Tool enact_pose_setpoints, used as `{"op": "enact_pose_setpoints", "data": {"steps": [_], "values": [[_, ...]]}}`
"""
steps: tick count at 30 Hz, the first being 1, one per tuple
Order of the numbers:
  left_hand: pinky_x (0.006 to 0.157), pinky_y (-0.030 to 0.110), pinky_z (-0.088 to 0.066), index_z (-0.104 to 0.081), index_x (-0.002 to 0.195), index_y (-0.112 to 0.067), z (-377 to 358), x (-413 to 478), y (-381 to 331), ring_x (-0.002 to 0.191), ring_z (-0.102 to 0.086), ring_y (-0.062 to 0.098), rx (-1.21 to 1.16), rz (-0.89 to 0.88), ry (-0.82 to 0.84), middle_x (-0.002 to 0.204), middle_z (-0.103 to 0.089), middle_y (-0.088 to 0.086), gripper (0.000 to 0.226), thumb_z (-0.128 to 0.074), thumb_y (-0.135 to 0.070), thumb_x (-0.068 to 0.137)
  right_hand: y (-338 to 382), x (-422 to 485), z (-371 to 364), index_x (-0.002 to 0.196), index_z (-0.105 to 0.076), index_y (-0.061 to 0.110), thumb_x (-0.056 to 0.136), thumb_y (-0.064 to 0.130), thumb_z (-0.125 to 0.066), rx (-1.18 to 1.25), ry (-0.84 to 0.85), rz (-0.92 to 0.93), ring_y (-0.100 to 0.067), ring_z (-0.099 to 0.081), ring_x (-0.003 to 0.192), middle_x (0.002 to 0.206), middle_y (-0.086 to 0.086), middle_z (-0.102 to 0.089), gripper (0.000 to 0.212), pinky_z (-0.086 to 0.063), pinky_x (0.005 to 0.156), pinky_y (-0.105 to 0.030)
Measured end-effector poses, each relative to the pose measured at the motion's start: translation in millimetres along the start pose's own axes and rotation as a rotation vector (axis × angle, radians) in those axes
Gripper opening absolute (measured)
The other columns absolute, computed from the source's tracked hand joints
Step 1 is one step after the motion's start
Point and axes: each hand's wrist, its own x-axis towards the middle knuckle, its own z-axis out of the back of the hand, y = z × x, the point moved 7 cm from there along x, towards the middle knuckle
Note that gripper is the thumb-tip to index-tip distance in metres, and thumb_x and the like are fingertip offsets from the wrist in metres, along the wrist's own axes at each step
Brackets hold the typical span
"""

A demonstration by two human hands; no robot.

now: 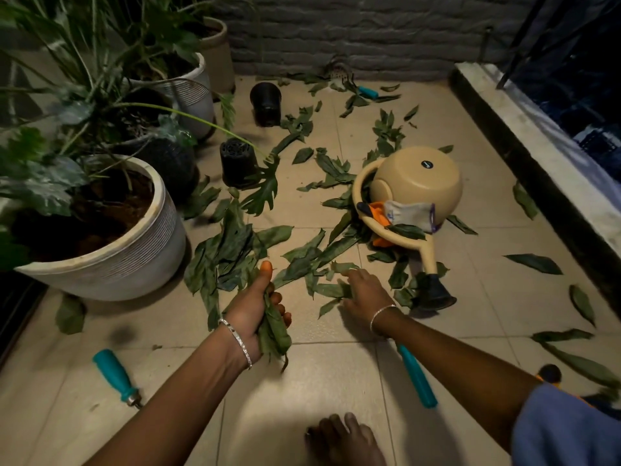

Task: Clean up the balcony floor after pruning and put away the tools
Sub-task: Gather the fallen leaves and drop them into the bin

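Cut green leaves [235,250] lie scattered over the tiled balcony floor [322,375]. My left hand [257,306] grips a bunch of gathered leaves [274,331], thumb up. My right hand [364,294] reaches flat onto loose leaves [332,289] on the floor, fingers spread over them. A teal-handled tool [116,376] lies at the lower left. A second teal handle [418,378] lies under my right forearm. A third teal-handled tool [368,92] lies near the back wall. A beige watering can [413,193] lies tipped over with a grey and orange glove [405,213] on it.
Large white planters [134,250] with plants stand along the left. Two black plastic pots [238,163] lie tipped on the floor. A raised ledge [537,136] borders the right side. My bare foot [342,438] is at the bottom centre.
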Motion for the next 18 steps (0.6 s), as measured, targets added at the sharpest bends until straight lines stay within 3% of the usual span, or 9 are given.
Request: {"op": "enact_pose_setpoints", "data": {"steps": [4,7,10,13,16,18], "values": [[0.042,0.019,-0.032,-0.041,0.061,-0.023,15.3,0.1,-5.6,0.04,-0.033,0.011,0.055,0.02,0.022,0.054,-0.041,-0.004,0.046,-0.067,-0.056,0.08,19.2,12.6,-19.6,0.14,-0.044,0.023,0.083,0.041,-0.072,-0.14,0.13,0.09,-0.032,-0.044,0.122,0.138,-0.008,-0.045,0.066,-0.045,0.097,-0.042],[0.042,0.018,-0.028,-0.041,0.056,-0.024,23.6,-1.8,-8.4,0.038,-0.031,0.01,0.057,0.036,0.023,0.052,-0.037,-0.005,0.046,-0.069,-0.051,0.08,25.9,9.9,-33.5,0.127,-0.054,0.019,0.088,0.038,-0.068,-0.268,0.079,0.137,-0.03,-0.047,0.113,0.125,-0.009,-0.051,0.046,-0.045,0.092,-0.04],[0.039,0.017,-0.026,-0.041,0.051,-0.024,29.3,-4.6,-12.1,0.035,-0.028,0.01,0.015,0.035,0.008,0.048,-0.034,-0.005,0.047,-0.07,-0.044,0.082,25.1,1.8,-38.3,0.112,-0.06,0.016,0.091,0.029,-0.064,-0.169,-0.014,0.126,-0.028,-0.05,0.105,0.112,-0.008,-0.057,0.025,-0.045,0.083,-0.038],[0.038,0.015,-0.026,-0.049,0.044,-0.023,31.1,-3.6,-12.4,0.035,-0.027,0.009,0.004,0.029,0.009,0.047,-0.033,-0.006,0.045,-0.071,-0.036,0.082,20.7,-5.8,-42.8,0.102,-0.065,0.013,0.091,0.026,-0.064,-0.105,0.014,0.086,-0.027,-0.056,0.097,0.1,-0.009,-0.063,0.017,-0.042,0.076,-0.033],[0.037,0.016,-0.027,-0.055,0.059,-0.021,27.3,-2.2,-7.9,0.034,-0.027,0.009,0.009,0.032,0.005,0.048,-0.032,-0.005,0.029,-0.072,-0.025,0.081,23.4,-11.3,-24.6,0.083,-0.067,0.013,0.082,0.024,-0.073,0.106,-0.05,0.0,-0.02,-0.059,0.077,0.081,-0.005,-0.066,0.013,-0.041,0.062,-0.027],[0.037,0.016,-0.027,-0.055,0.067,-0.019,22.4,-0.6,-4.5,0.034,-0.027,0.009,0.035,0.022,0.006,0.05,-0.031,-0.005,0.023,-0.073,-0.018,0.081,29.2,-12.8,-3.7,0.077,-0.065,0.011,0.076,0.013,-0.08,0.387,-0.161,-0.128,-0.014,-0.055,0.066,0.071,-0.008,-0.065,0.014,-0.044,0.058,-0.021]]}}
